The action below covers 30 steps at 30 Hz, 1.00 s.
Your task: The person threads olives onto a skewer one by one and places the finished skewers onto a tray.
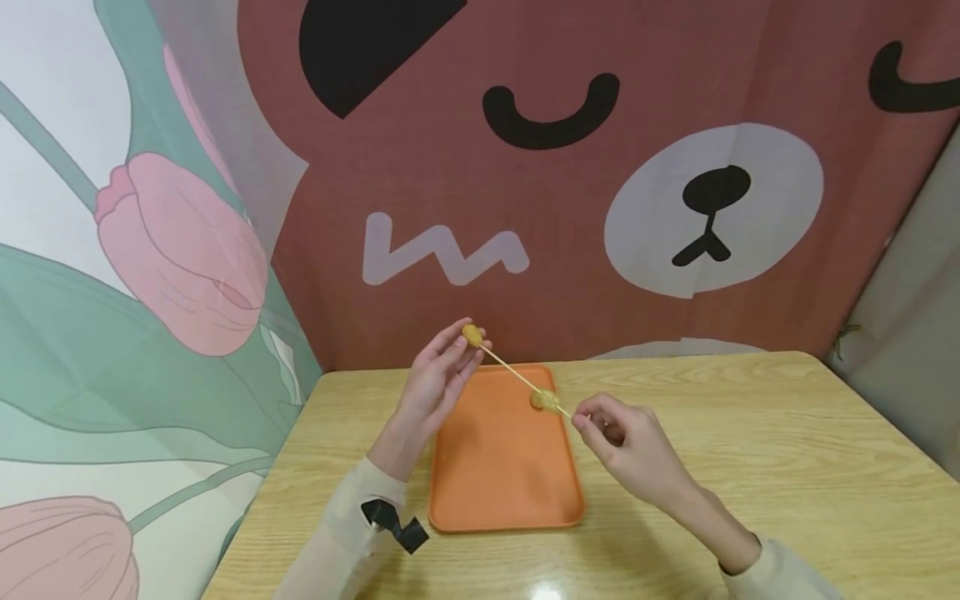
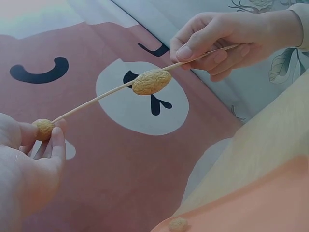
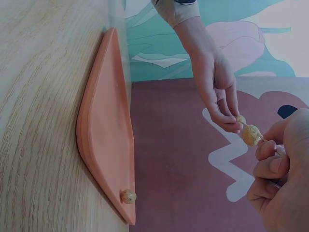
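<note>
A thin wooden skewer [image 1: 510, 369] slants between the two hands. At its far tip my left hand [image 1: 435, 383] pinches a small wrinkled yellow-brown ball [image 2: 43, 129] between thumb and fingers. The stick's end meets this ball. My right hand [image 1: 633, 446] grips the skewer near its other end, thumb against the fingers. An oval wrinkled piece [image 2: 152, 81] of the same colour is threaded on the stick close to the right fingertips. A third wrinkled ball [image 3: 128, 196] lies in the far right corner of the orange tray [image 1: 502, 475], under the raised skewer.
The tray lies on a light wood-grain table [image 1: 712, 467]. Behind the table hangs a brown curtain [image 1: 420, 167] with a bear face. A tulip-print curtain [image 1: 180, 250] borders the left side. A black strap [image 1: 393, 525] hangs off the left sleeve.
</note>
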Tool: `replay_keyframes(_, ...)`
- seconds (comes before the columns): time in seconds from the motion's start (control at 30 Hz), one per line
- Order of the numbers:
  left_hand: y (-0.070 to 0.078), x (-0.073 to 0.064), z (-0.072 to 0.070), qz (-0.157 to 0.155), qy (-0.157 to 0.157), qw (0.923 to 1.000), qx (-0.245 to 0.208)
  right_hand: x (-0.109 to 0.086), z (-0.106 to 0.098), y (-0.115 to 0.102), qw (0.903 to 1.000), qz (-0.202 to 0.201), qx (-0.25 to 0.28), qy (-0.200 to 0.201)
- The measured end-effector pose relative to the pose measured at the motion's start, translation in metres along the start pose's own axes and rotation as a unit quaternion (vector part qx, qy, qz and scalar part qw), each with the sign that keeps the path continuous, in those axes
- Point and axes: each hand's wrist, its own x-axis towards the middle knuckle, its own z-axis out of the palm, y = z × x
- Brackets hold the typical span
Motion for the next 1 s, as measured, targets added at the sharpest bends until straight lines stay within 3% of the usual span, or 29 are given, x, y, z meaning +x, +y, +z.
replay_keyframes(0.27,-0.002,0.000,0.003,-0.002,-0.008,0.9998,0.016,0.000,0.002,0.003,1.0000,-0.005,0.005,0.000)
replay_keyframes(0.67,-0.005,-0.003,0.004,0.020,-0.011,0.9984,0.051,-0.003,0.011,0.001,0.9999,-0.008,0.007,0.005)
replay_keyframes(1.0,-0.013,-0.007,0.009,0.011,-0.027,0.9988,0.039,-0.005,0.014,0.000,0.9997,-0.018,0.008,0.011)
